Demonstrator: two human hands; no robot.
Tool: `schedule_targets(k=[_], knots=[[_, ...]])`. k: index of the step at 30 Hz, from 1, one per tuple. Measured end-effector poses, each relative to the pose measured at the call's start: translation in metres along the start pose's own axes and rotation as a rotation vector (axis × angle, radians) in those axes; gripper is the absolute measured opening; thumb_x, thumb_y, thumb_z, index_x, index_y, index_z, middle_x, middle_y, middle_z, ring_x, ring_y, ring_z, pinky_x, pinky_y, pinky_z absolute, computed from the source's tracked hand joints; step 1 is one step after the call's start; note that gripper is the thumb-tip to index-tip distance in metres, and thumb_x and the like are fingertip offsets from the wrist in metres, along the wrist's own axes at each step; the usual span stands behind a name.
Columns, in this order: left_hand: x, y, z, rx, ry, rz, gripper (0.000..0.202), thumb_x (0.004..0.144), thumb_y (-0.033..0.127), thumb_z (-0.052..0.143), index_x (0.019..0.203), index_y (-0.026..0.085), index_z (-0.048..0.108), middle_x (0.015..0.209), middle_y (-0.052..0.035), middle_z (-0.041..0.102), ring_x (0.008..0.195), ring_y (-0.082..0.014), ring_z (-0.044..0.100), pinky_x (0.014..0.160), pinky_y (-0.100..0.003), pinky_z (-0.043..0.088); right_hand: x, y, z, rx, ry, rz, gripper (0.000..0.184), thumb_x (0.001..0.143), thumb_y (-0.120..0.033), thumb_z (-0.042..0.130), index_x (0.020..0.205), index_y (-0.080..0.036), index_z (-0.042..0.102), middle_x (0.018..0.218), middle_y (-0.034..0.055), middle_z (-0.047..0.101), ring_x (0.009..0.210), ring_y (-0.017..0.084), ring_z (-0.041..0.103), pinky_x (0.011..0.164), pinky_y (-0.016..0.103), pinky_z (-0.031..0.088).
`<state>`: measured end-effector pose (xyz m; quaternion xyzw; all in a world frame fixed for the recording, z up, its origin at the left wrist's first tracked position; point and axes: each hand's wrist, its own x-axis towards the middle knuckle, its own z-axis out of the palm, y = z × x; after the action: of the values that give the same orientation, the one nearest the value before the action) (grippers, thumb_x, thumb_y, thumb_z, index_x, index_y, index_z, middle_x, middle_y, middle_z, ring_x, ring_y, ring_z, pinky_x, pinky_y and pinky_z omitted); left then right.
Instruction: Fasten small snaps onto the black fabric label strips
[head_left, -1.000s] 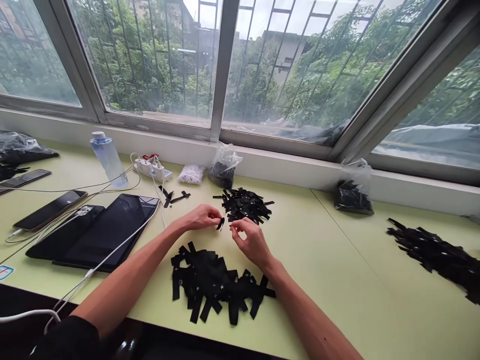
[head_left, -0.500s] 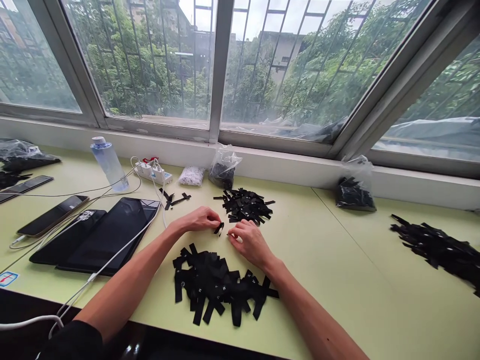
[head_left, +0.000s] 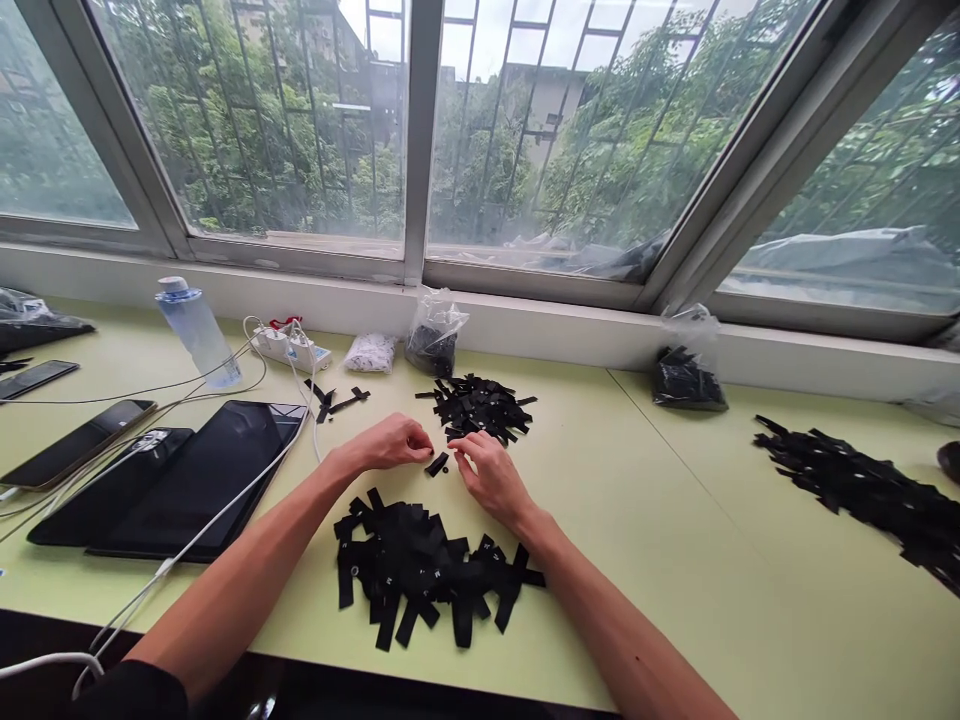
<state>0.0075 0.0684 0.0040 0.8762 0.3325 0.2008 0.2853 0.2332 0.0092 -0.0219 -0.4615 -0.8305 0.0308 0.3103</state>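
My left hand (head_left: 391, 443) is above the table with its fingers curled and the tips pressed together. Whatever they may hold is too small to make out. Facing it, my right hand (head_left: 489, 478) has its fingers stretched forward and the thumb a little apart, by the near edge of a loose pile of small black strips (head_left: 480, 405). A short black strip (head_left: 436, 464) lies on the table between my hands, with a tiny dark round piece (head_left: 445, 470) beside it. Nearer to me, between my forearms, spreads a heap of black fabric strips (head_left: 420, 570), some bearing small white marks.
Left: a tablet (head_left: 202, 480), phones (head_left: 79, 442), white cables, a water bottle (head_left: 199, 335) and a power strip (head_left: 292, 348). At the back are a bag of white pieces (head_left: 370, 353) and bags of black pieces (head_left: 431, 350) (head_left: 686, 378). Right: another black heap (head_left: 855, 485).
The black strip that was at my left fingertips now lies on the table, the tiny round piece beside it. My right fingers have moved up toward the far pile. The view has shifted slightly right.
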Motion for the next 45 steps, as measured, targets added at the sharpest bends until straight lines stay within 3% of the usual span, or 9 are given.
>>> schedule_targets(k=[5, 11, 15, 23, 37, 45], knots=[[0.000, -0.007, -0.002, 0.011, 0.003, 0.040, 0.017, 0.081, 0.022, 0.065, 0.073, 0.016, 0.079, 0.074, -0.0025, 0.071, 0.060, -0.0101, 0.058, 0.057, -0.021, 0.039, 0.000, -0.003, 0.000, 0.012, -0.046, -0.029, 0.022, 0.095, -0.012, 0.053, 0.107, -0.023, 0.067, 0.097, 0.0059, 0.069, 0.095, 0.023, 0.060, 0.086, 0.038, 0.048], [0.000, -0.013, -0.001, 0.005, 0.005, 0.053, 0.012, 0.078, 0.019, 0.069, 0.080, 0.018, 0.081, 0.077, -0.0027, 0.073, 0.063, -0.0115, 0.062, 0.060, -0.021, 0.042, -0.001, -0.004, -0.003, 0.014, -0.125, 0.062, 0.009, 0.093, -0.018, 0.061, 0.086, -0.021, 0.065, 0.082, 0.0009, 0.068, 0.078, 0.018, 0.061, 0.083, 0.035, 0.043], [-0.001, -0.013, -0.002, -0.017, -0.005, 0.038, 0.015, 0.078, 0.020, 0.068, 0.084, 0.019, 0.082, 0.079, -0.0032, 0.075, 0.064, -0.0121, 0.063, 0.060, -0.021, 0.043, -0.002, -0.003, -0.001, 0.041, -0.174, 0.070, 0.005, 0.092, -0.022, 0.064, 0.090, -0.022, 0.068, 0.084, 0.0005, 0.069, 0.083, 0.018, 0.062, 0.086, 0.035, 0.041], [-0.002, -0.011, -0.003, -0.098, -0.018, -0.032, 0.019, 0.083, 0.027, 0.066, 0.089, 0.018, 0.081, 0.084, -0.0041, 0.077, 0.071, -0.0145, 0.066, 0.063, -0.021, 0.044, -0.001, -0.007, 0.000, 0.093, -0.178, 0.114, 0.010, 0.089, -0.014, 0.064, 0.082, -0.020, 0.063, 0.085, 0.0011, 0.067, 0.083, 0.018, 0.060, 0.083, 0.033, 0.042], [-0.001, -0.014, 0.000, -0.071, 0.033, -0.006, 0.014, 0.079, 0.025, 0.070, 0.082, 0.017, 0.080, 0.075, -0.0041, 0.074, 0.063, -0.0126, 0.063, 0.059, -0.021, 0.043, -0.003, 0.002, -0.003, 0.117, -0.186, 0.139, 0.013, 0.093, -0.013, 0.054, 0.083, -0.021, 0.059, 0.087, 0.0024, 0.065, 0.084, 0.018, 0.058, 0.078, 0.031, 0.044], [-0.001, -0.015, -0.002, -0.028, 0.047, 0.022, 0.022, 0.076, 0.016, 0.064, 0.089, 0.018, 0.081, 0.072, -0.0027, 0.071, 0.059, -0.0112, 0.058, 0.056, -0.021, 0.040, -0.002, 0.000, -0.001, -0.034, -0.119, 0.126, 0.020, 0.098, -0.014, 0.049, 0.096, -0.021, 0.068, 0.092, 0.0059, 0.068, 0.089, 0.021, 0.061, 0.083, 0.034, 0.045]])
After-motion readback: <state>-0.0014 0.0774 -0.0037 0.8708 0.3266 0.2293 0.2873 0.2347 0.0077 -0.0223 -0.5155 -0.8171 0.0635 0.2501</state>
